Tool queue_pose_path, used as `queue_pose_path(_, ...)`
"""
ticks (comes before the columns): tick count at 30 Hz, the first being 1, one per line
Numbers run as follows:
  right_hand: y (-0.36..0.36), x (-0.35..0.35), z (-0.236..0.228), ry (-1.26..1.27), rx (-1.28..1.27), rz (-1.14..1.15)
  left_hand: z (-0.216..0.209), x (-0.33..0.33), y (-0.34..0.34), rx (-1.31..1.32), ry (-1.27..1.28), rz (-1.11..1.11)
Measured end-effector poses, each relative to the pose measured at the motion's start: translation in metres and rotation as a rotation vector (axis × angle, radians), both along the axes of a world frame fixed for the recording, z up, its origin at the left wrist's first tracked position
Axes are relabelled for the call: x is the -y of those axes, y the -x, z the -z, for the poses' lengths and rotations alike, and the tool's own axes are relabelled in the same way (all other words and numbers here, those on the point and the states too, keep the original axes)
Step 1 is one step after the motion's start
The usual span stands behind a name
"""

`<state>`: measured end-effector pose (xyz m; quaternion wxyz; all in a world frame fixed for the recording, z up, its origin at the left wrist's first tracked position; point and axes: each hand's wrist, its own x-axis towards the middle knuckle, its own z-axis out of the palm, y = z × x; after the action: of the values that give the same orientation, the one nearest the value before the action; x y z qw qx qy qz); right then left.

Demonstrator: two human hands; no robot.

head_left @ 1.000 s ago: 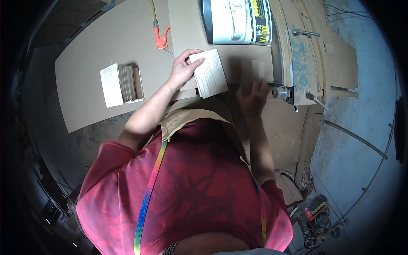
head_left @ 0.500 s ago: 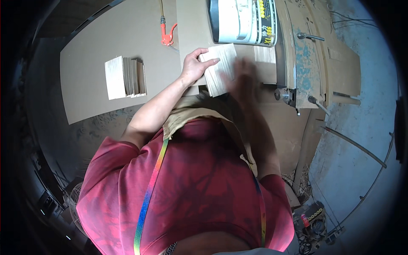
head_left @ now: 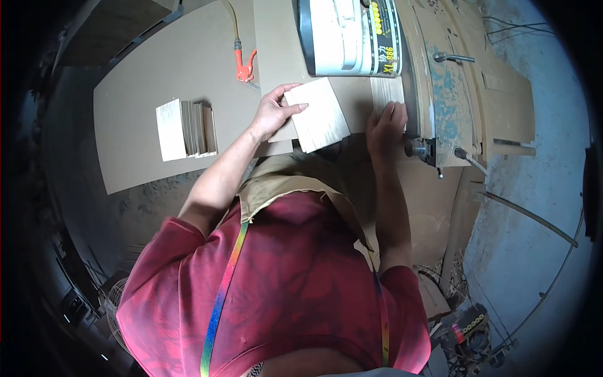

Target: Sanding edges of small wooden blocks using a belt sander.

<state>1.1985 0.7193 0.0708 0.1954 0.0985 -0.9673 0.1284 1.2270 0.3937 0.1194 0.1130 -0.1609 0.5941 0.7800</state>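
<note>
Unlike half a second earlier, the right hand [head_left: 387,129] is away from the thin wooden boards [head_left: 319,116]; its fingers touch a pale board [head_left: 387,93] before the bucket's [head_left: 352,41] right end, grip unclear. The left hand [head_left: 270,115] has its fingers clasping the thin wooden boards, before the bucket's left half. The bucket's dark label [head_left: 386,38] bears yellow and white lettering.

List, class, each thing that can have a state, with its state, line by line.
Bare left hand: gripping
Pale rectangular wooden boards in it: stacked, slightly fanned
Bare right hand: fingers bent
Pale wooden board at right: partly covered
Thin wooden boards at left: in a row
Red plastic blow gun: hose attached
White-and-black plastic container: open or closed, unclear
</note>
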Motion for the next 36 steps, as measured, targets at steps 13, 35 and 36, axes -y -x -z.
queue_pose_path(13, -0.083, 0.076, -0.058, 0.272, 0.232, -0.156, 0.021, -0.016, 0.003, -0.092, 0.271, -0.104)
queue_pose_path(35, -0.072, 0.088, -0.062, 0.147, 0.186, -0.096, 0.002, -0.013, 0.017, -0.004, 0.43, 0.001)
queue_pose_path(36, -0.077, 0.081, -0.062, 0.152, 0.143, -0.048, 0.001, -0.005, 0.017, 0.027, 0.364, 0.0)
